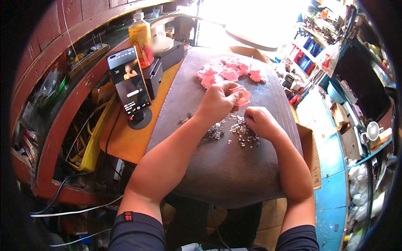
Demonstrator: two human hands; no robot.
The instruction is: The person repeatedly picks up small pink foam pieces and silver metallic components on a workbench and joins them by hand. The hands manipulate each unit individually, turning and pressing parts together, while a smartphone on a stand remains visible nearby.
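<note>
Between the thumb and fingers of my left hand [217, 100] is a pink flower-shaped piece [243, 97], raised above the dark brown board. Just to the right and nearer, my right hand [264, 122] has its fingers curled together low over a scatter of small shiny clear-looking bits [239, 129]; whatever it may pinch is hidden. A darker heap of small metallic parts [215, 132] lies left of those bits, partly behind my left forearm. Farther up the board, several more pink flower-shaped pieces [229, 73] are bunched together.
The dark board [226, 175] spans the middle. Left of it, a phone [129, 81] leans upright on a round black stand [140, 119], with a yellow-labelled bottle [139, 33] behind. A cardboard box [309, 154] stands under the board's right edge. Cluttered shelves line both sides.
</note>
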